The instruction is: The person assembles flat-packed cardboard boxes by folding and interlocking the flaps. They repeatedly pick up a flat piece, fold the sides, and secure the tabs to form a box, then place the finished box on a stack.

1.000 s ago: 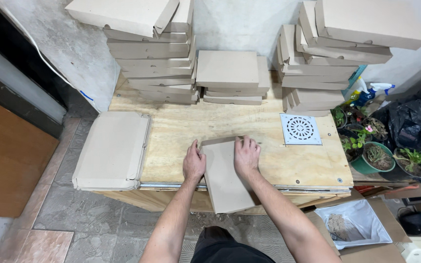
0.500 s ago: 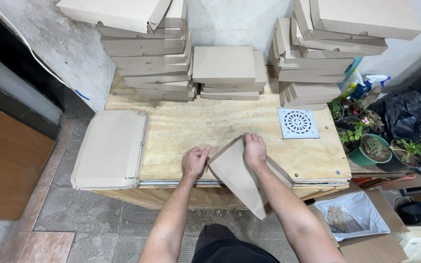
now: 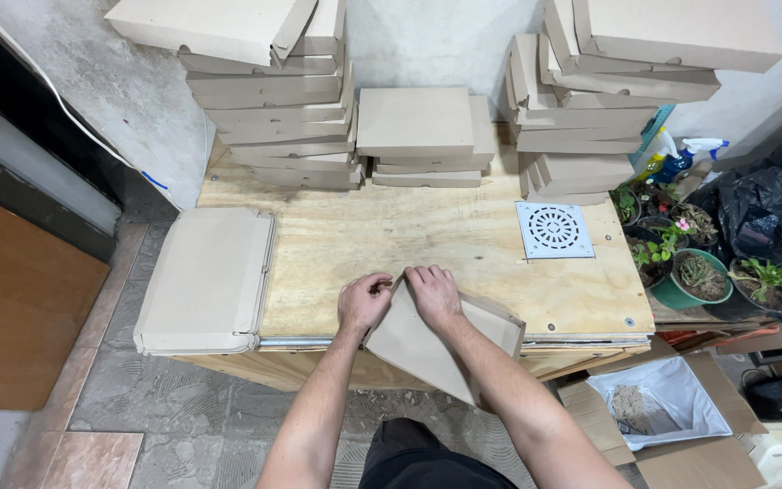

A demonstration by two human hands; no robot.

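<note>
A flat brown cardboard box blank (image 3: 427, 349) lies tilted over the near edge of the plywood table (image 3: 427, 235), part of it hanging past the edge. My left hand (image 3: 364, 302) pinches its upper corner with curled fingers. My right hand (image 3: 433, 294) rests right beside it, gripping the same top edge and folding a flap. Both forearms reach in from the bottom of the view.
A stack of flat blanks (image 3: 208, 281) sits at the table's left end. Folded boxes are piled along the wall at left (image 3: 269, 100), middle (image 3: 418, 131) and right (image 3: 608, 100). A white square drain grate (image 3: 554, 230) lies on the right. Potted plants (image 3: 699, 272) and an open carton (image 3: 672, 407) stand right.
The blank has turned from lying lengthwise to a diagonal tilt across the table edge. Both hands have come together at its upper corner.
</note>
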